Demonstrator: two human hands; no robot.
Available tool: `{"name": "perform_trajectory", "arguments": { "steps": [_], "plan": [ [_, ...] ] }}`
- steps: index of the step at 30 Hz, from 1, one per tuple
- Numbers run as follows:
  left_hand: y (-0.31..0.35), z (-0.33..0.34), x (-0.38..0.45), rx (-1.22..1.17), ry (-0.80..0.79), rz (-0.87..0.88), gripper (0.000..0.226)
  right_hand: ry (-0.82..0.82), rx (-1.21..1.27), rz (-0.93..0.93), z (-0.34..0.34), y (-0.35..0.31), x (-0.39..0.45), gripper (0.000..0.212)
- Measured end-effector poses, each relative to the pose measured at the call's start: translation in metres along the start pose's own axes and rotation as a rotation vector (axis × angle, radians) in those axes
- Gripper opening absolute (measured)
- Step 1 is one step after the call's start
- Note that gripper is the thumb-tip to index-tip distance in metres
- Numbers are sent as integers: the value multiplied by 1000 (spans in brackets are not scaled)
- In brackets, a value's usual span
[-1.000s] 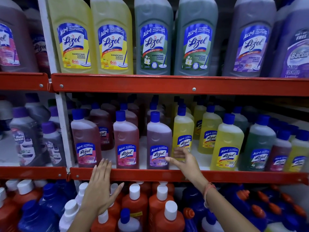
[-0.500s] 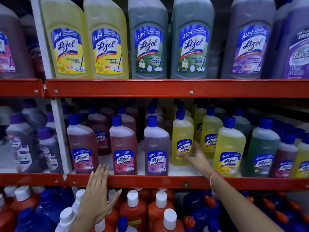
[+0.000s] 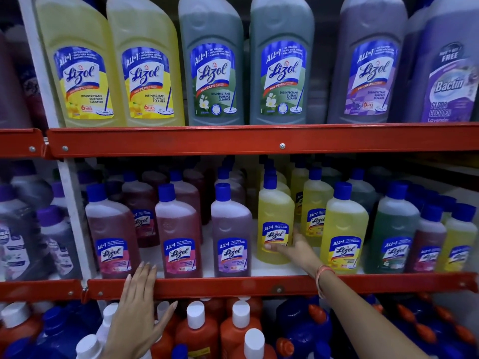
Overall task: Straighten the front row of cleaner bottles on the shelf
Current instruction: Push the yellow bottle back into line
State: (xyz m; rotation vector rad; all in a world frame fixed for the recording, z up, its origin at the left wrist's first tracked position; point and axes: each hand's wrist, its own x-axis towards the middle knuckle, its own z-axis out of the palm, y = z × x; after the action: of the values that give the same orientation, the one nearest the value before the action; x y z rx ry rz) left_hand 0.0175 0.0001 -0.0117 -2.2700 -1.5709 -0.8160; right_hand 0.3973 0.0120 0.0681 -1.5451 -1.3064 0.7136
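Reaching deeper, my right hand (image 3: 293, 248) now grips the yellow plastic bottle (image 3: 276, 224), set behind the front row on the red-edged shelf (image 3: 233, 285); two pink bottles (image 3: 178, 237) and one purple (image 3: 230, 234) flank it; left hand (image 3: 140, 314) spread flat.

Much of these shelves goes unseen

The tall bottles (image 3: 212, 60) up top lose their caps past the frame; back rows (image 3: 305, 177) on the middle shelf sink into shadow. The right hand (image 3: 293, 251) covers the yellow bottle's (image 3: 275, 224) lower right side, and small label print is unreadable.
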Motion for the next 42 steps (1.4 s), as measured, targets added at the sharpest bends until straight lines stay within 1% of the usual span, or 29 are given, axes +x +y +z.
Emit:
{"name": "perform_trajectory", "arguments": {
  "steps": [5,10,13,15,19,22,25,28,31,33,34,35,36,38,39,40,42],
  "plan": [
    [0,-4,-1,3,-16,10,91,7,-96,0,-2,-1,-13,60],
    [3,-11,-1,-16,-34,-2,89,-4,-155,-16,-8,-1,-27,63],
    [4,-13,-2,-22,-52,-10,89,-30,-179,-28,-14,-5,-39,51],
    [3,-14,-2,-13,-57,-12,90,-45,-189,-24,-16,-5,-44,49],
    [4,-13,-2,11,-63,-29,94,-41,-205,-17,-18,-6,-51,53],
    [5,-14,-2,15,-69,-39,98,-5,-183,1,-16,-7,-56,64],
    [6,-16,-1,10,-69,-51,98,118,-104,-10,-9,-8,-68,76],
    [13,-18,2,-52,-66,-102,93,365,17,-94,7,-14,-86,82],
    [20,-25,7,-158,-77,-177,88,615,-26,-142,28,-25,-97,78],
    [29,-34,11,-283,-54,-233,80,712,7,-153,42,-42,-108,67],
    [33,-39,11,-362,-43,-263,75,721,48,-173,49,-51,-114,57],
    [36,-43,10,-463,-42,-298,70,689,110,-200,58,-60,-121,46],
    [40,-48,9,-583,-48,-342,69,618,181,-236,68,-67,-127,35],
    [42,-53,12,-816,-58,-416,75,393,286,-273,88,-80,-136,21],
    [44,-56,15,-937,-49,-467,79,254,327,-257,98,-86,-139,19],
    [45,-59,20,-1077,-30,-530,82,111,353,-224,108,-92,-138,26],
    [48,-66,28,-1331,21,-622,82,-133,394,-131,133,-97,-130,63]
  ]
}}
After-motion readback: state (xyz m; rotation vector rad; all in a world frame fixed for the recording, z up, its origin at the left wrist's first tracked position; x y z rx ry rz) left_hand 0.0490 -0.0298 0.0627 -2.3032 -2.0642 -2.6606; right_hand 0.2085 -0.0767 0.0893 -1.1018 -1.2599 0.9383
